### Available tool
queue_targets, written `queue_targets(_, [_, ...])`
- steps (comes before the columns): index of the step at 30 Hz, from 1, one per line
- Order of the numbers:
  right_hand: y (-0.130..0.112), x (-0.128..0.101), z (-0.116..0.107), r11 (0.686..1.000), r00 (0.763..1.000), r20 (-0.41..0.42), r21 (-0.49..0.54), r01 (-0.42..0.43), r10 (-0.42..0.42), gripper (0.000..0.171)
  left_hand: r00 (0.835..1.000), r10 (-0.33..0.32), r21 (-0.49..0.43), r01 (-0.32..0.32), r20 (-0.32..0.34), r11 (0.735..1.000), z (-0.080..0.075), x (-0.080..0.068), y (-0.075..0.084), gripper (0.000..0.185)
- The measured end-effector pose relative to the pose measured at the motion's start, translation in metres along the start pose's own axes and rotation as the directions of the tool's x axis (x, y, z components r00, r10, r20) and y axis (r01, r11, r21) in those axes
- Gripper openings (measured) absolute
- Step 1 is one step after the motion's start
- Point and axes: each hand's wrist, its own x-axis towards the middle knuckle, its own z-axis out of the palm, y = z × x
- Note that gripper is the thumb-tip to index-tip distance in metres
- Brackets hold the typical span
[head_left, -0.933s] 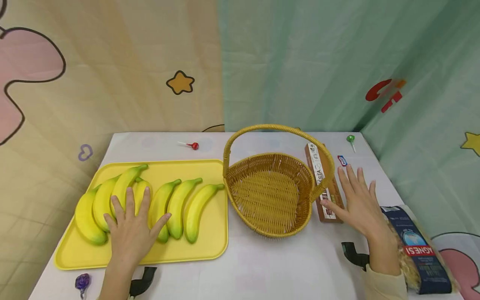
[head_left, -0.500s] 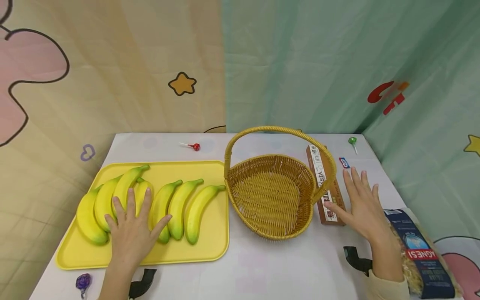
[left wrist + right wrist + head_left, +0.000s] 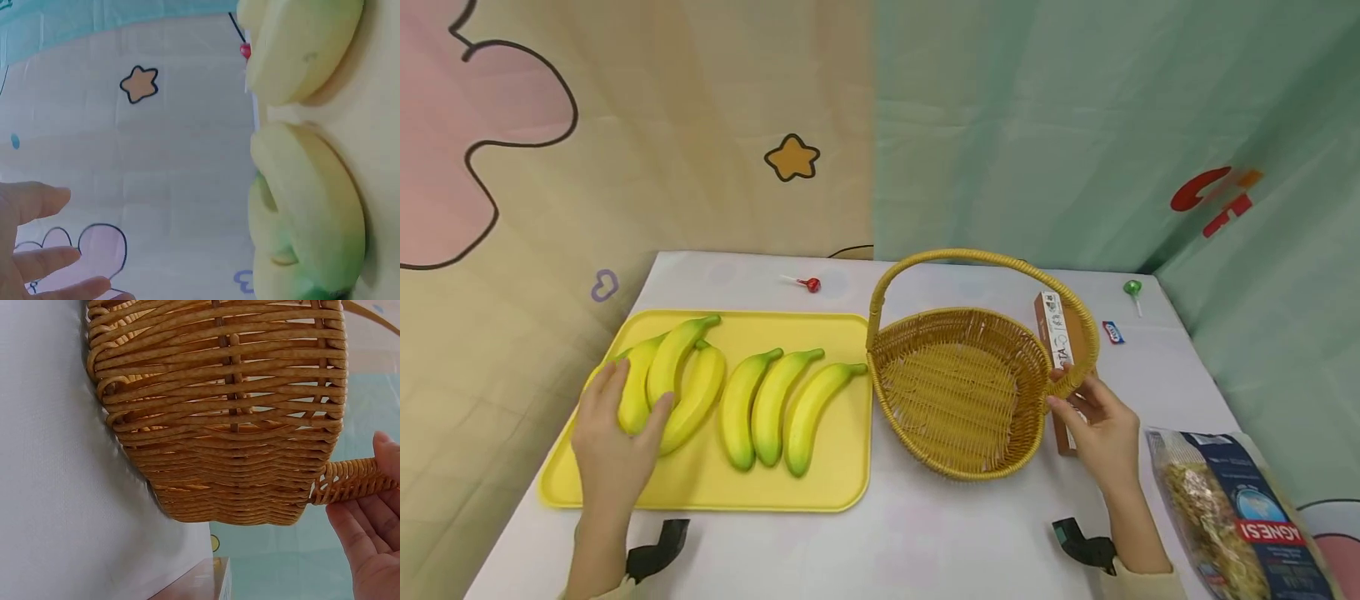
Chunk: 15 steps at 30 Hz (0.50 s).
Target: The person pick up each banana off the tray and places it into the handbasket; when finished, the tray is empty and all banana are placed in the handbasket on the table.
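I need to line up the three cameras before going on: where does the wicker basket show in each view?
Head: wicker basket right of centre on the table, beside the yellow tray; the right hand grips its handle base.
Left wrist: not in it; only bananas and the backdrop.
Right wrist: fills the upper frame, side wall close up.
Shared landmark: the handle base, at the right hand's fingers in the head and right wrist views.

The left hand [image 3: 613,433] has slid off the middle bananas to the leftmost bananas [image 3: 658,379], apparently curling round one. The right hand [image 3: 1093,421] has left the desk [image 3: 925,542] and now grips the basket [image 3: 962,392] handle's right end.
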Motion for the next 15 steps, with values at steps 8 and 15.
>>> queue_targets(8, [0.001, -0.001, -0.001, 1.000, 0.999, -0.027, 0.014, -0.018, 0.018, 0.047, 0.934, -0.344, -0.018, 0.344, -0.091, 0.939, -0.015, 0.023, -0.031, 0.054])
queue_targets(15, [0.001, -0.002, 0.002, 0.999, 0.999, -0.029, 0.039, -0.014, 0.016, 0.046, 0.898, -0.440, 0.046, 0.440, -0.006, 0.897, -0.010, 0.025, -0.060, 0.053])
